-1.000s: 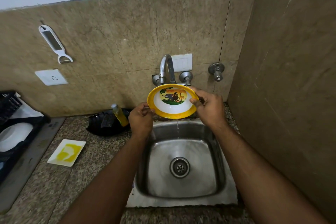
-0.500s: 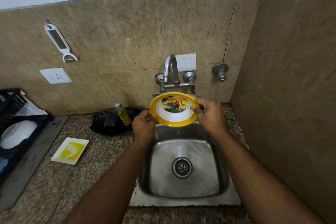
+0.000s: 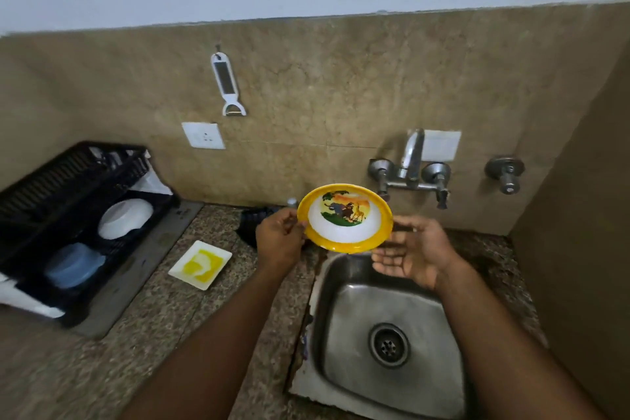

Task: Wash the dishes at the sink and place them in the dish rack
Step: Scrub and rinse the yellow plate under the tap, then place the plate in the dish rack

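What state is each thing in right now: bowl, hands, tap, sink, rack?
Yellow-rimmed bowl: held up, tilted, beside the sink's left edge.
Left hand: grips the bowl's left rim.
Right hand: open, palm up, by the bowl's right rim.
Tap: no water visible.
Sink: no dishes inside.
Dish rack: holds a white bowl and a blue container.

yellow-rimmed animal-print bowl [image 3: 344,218], black dish rack [image 3: 68,177]

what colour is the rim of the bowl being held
Yellow-orange, around a white bowl with a cartoon animal picture; seen in the head view.
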`<action>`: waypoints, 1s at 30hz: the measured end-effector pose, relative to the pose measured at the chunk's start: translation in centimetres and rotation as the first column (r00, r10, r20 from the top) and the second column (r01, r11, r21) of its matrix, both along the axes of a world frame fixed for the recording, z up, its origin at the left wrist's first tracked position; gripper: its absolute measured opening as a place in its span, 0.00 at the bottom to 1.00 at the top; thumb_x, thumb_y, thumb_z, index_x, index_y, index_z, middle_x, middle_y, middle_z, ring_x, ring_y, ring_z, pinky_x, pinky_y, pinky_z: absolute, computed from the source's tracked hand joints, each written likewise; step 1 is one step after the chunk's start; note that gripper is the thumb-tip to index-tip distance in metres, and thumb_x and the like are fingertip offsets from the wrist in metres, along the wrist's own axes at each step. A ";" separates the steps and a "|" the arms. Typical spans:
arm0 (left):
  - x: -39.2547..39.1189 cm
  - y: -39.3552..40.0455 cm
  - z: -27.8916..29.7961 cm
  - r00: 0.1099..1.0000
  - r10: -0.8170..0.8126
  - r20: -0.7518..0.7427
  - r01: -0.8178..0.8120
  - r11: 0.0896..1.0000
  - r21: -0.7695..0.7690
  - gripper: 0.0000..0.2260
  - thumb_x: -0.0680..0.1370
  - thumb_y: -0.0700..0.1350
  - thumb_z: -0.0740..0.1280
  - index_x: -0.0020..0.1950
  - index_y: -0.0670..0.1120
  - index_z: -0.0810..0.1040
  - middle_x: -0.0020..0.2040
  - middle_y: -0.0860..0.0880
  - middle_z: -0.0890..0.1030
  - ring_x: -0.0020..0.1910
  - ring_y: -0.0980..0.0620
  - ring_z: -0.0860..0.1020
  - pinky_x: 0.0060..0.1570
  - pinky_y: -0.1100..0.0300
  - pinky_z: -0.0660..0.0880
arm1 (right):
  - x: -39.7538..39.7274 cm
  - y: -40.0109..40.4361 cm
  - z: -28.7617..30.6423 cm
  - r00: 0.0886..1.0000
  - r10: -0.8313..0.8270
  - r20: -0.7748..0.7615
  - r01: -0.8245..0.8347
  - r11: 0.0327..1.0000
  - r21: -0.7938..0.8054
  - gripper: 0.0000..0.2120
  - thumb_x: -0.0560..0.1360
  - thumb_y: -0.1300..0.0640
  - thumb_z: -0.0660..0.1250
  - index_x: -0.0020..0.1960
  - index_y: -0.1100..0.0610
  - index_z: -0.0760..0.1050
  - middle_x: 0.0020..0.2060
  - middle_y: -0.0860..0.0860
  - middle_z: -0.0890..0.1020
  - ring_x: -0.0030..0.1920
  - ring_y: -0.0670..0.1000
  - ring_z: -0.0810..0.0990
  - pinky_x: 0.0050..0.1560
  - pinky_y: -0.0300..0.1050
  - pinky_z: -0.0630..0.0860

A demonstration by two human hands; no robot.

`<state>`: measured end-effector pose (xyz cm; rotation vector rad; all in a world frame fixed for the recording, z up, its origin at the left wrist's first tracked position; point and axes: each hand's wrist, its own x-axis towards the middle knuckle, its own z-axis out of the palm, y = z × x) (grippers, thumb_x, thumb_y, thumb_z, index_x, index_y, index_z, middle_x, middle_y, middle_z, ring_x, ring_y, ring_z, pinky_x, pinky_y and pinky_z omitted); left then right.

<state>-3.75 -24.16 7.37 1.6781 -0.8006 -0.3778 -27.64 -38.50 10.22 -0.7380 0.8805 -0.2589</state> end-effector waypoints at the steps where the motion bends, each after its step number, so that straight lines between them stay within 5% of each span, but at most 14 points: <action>1: 1.4 0.8 0.1 1.000 0.002 0.013 -0.002 1.000 -0.006 0.06 0.79 0.40 0.71 0.49 0.51 0.85 0.40 0.50 0.88 0.39 0.47 0.86 0.41 0.45 0.85 | 1.2 0.3 0.0 0.999 -0.012 0.037 0.010 0.999 0.053 0.28 0.73 0.43 0.65 0.60 0.66 0.80 0.52 0.68 0.81 0.50 0.65 0.83 0.51 0.58 0.83; 4: 5.0 3.5 -0.3 1.000 0.016 0.008 -0.016 1.000 0.005 0.11 0.79 0.39 0.70 0.45 0.56 0.85 0.40 0.49 0.87 0.40 0.44 0.86 0.40 0.42 0.84 | 5.2 1.4 0.0 0.998 0.018 0.053 -0.026 0.987 0.160 0.30 0.77 0.40 0.64 0.59 0.67 0.80 0.56 0.71 0.81 0.56 0.68 0.83 0.47 0.58 0.85; 10: 12.6 9.7 -1.5 1.000 0.013 0.019 -0.013 0.999 0.040 0.05 0.79 0.40 0.73 0.46 0.48 0.85 0.36 0.52 0.86 0.33 0.55 0.83 0.35 0.57 0.78 | 15.8 6.0 -1.6 0.996 -0.055 -0.063 0.066 0.979 0.195 0.10 0.80 0.72 0.58 0.44 0.73 0.76 0.29 0.62 0.82 0.26 0.54 0.84 0.26 0.41 0.81; 16: 23.4 17.2 -1.4 0.998 -0.055 -0.040 0.064 0.966 0.252 0.08 0.70 0.37 0.77 0.47 0.44 0.85 0.36 0.55 0.86 0.36 0.59 0.84 0.41 0.57 0.80 | 27.1 10.5 -3.1 0.998 -0.015 -0.068 0.033 0.962 0.271 0.11 0.82 0.73 0.56 0.45 0.74 0.74 0.26 0.60 0.81 0.22 0.53 0.82 0.21 0.40 0.77; 19: 29.6 20.5 0.3 0.992 -0.042 0.116 -0.004 0.930 0.368 0.16 0.67 0.41 0.68 0.52 0.43 0.86 0.41 0.53 0.88 0.43 0.55 0.86 0.45 0.57 0.83 | 33.4 13.5 -1.6 1.000 -0.003 -0.027 0.010 0.967 0.256 0.11 0.82 0.73 0.56 0.44 0.74 0.74 0.27 0.61 0.81 0.22 0.53 0.82 0.22 0.39 0.78; 23: 37.5 24.4 3.5 0.872 0.135 0.470 -0.370 0.810 0.455 0.19 0.72 0.47 0.67 0.62 0.47 0.84 0.56 0.46 0.86 0.57 0.44 0.83 0.54 0.56 0.79 | 42.5 17.5 1.4 0.996 -0.018 0.084 -0.001 0.974 0.225 0.10 0.83 0.72 0.56 0.47 0.69 0.74 0.27 0.61 0.82 0.24 0.54 0.83 0.23 0.41 0.78; 27: 44.4 26.4 4.8 0.777 0.151 0.611 -0.506 0.727 0.464 0.21 0.79 0.52 0.69 0.69 0.44 0.76 0.63 0.42 0.80 0.65 0.40 0.76 0.62 0.46 0.76 | 51.3 20.2 4.1 0.984 -0.020 0.175 0.003 0.996 0.094 0.10 0.84 0.70 0.56 0.49 0.64 0.74 0.39 0.58 0.83 0.35 0.54 0.82 0.27 0.43 0.82; 30: 48.8 27.2 3.8 0.761 0.153 0.630 -0.558 0.650 0.516 0.28 0.82 0.56 0.66 0.76 0.40 0.69 0.73 0.37 0.71 0.75 0.36 0.66 0.73 0.44 0.67 | 57.6 21.2 4.6 0.983 0.022 0.183 -0.019 1.000 -0.022 0.11 0.84 0.68 0.60 0.64 0.59 0.71 0.48 0.56 0.81 0.39 0.52 0.79 0.34 0.49 0.82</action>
